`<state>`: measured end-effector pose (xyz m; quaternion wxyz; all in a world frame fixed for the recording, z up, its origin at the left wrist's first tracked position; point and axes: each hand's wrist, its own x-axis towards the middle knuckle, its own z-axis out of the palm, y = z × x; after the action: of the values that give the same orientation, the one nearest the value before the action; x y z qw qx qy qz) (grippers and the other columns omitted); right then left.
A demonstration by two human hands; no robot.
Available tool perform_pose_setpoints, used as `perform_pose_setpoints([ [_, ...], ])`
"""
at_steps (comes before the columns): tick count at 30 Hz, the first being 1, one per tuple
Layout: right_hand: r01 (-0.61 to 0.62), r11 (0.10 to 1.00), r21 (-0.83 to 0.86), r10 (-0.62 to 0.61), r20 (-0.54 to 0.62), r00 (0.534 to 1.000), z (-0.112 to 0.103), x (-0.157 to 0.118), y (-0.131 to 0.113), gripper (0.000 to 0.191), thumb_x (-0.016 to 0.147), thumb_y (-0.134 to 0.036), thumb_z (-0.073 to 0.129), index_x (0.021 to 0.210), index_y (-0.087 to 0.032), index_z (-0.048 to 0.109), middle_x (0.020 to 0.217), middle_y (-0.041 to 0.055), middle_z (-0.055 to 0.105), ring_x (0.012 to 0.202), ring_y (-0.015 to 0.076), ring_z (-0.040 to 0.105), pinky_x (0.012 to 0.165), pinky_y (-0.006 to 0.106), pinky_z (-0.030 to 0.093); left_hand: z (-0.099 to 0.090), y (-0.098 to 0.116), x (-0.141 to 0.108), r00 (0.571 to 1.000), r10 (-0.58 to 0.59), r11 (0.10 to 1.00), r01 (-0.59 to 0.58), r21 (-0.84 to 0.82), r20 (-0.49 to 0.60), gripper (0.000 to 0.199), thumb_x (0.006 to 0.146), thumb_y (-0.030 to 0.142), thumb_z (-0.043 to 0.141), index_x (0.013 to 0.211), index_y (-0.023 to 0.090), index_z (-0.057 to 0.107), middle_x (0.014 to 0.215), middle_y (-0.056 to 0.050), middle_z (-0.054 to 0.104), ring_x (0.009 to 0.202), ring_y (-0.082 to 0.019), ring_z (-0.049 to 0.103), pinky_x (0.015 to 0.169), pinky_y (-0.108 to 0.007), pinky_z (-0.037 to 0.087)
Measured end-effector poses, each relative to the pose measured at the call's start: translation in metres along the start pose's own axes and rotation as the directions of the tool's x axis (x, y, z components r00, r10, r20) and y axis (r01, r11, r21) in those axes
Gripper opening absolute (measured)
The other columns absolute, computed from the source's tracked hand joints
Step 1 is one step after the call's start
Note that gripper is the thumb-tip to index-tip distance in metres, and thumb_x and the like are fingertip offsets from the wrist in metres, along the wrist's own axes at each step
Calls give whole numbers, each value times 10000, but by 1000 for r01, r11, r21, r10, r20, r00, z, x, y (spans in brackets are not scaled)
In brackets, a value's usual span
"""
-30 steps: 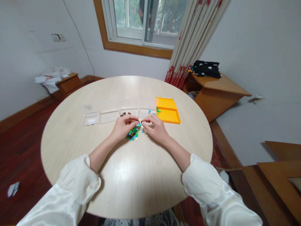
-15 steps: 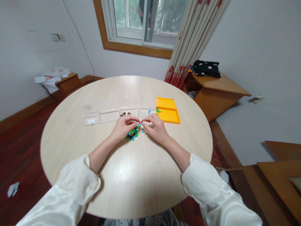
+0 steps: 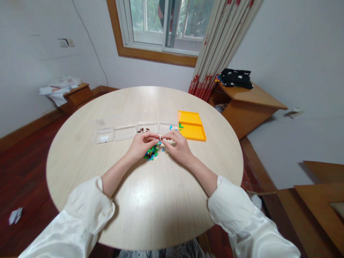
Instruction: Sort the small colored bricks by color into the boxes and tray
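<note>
A small dark brown piece [image 3: 160, 139] sits up between the two hands, just above the table's middle; the left hand [image 3: 142, 146] pinches it from one side with thumb and fingertips, and the right hand [image 3: 177, 145] meets it the same way from the other, so both look to be grasping it, though its exact shape is too small for me to make out. Just under the fingers lies a loose pile of tiny bricks [image 3: 152, 153], green, blue, dark and cream mixed together; a few stray ones trail off below the right hand. Beyond the hands runs a row of opened boxes; a small clear box [image 3: 99, 134] with a white label stands at the left end, then another clear box [image 3: 125, 132], then one with a few brown pieces [image 3: 142, 129], then one with blue pieces [image 3: 171, 127]; a yellow box [image 3: 193, 132] closes the row on the right, with green pieces [image 3: 181, 126] at its left edge. All this rests on a pale round table [image 3: 150, 200]; past it are a window [image 3: 147, 21] and a curtain [image 3: 215, 46].
</note>
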<state>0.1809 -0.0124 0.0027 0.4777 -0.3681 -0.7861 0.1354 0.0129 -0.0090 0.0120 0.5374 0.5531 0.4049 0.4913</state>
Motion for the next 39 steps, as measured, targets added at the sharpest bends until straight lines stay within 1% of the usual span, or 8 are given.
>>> perform_pose_setpoints([
  [5,36,999,12,-36,-8,999,0,0,-1,123,819,-198,600,916,-197,676,786,35,596,788,159,544,729,304,439,1,0,0,1000,13,1000,-13,-11,3,354,515,381,795,732,140,653,728,-50,685,703,-164,640,725,-312,508],
  [11,8,1000,30,-9,22,1000,0,1,-5,150,828,-207,591,950,-226,676,805,29,629,801,159,562,748,318,446,3,1,-1,1000,20,999,-20,-35,-4,297,524,333,787,687,144,625,682,-23,662,658,-133,618,680,-275,498],
  [16,9,999,53,-10,14,1000,0,0,-8,147,823,-197,595,941,-230,676,832,33,673,799,165,586,763,336,450,4,1,-1,1000,16,1000,-16,-22,-12,291,525,329,777,692,145,624,702,-24,660,670,-129,609,688,-266,483],
  [25,-18,998,53,17,26,1000,1,0,-7,177,823,-193,585,964,-246,678,856,34,682,817,170,593,776,346,456,3,1,-1,1000,1,1000,-1,-15,-11,312,507,335,785,695,144,624,684,-23,652,652,-129,601,670,-268,479],
  [30,-21,998,60,19,20,1000,2,0,-5,156,815,-181,593,931,-232,685,845,39,691,810,169,597,764,339,461,4,1,-1,1000,-7,999,7,-43,-2,305,511,323,789,696,145,624,669,-18,652,643,-126,605,665,-264,483],
  [35,-37,998,47,36,28,999,2,-1,-4,141,839,-201,560,883,-225,691,841,47,694,819,176,601,772,353,454,4,1,-1,1000,-21,1000,21,-23,0,329,501,357,789,680,145,613,679,-22,651,647,-133,606,663,-271,481],
  [37,-36,999,37,35,27,999,2,-1,-2,139,841,-198,552,861,-220,687,837,46,692,820,176,600,771,353,451,3,0,0,1000,-22,1000,22,-6,-14,339,503,369,785,687,144,611,678,-22,648,647,-135,605,662,-271,477],
  [39,-42,999,19,42,35,999,3,-1,-1,127,835,-186,556,845,-216,679,828,41,687,812,173,595,760,343,449,0,-1,1,998,-19,1000,20,19,-58,344,513,377,777,707,143,617,665,-19,644,645,-139,603,658,-272,472],
])
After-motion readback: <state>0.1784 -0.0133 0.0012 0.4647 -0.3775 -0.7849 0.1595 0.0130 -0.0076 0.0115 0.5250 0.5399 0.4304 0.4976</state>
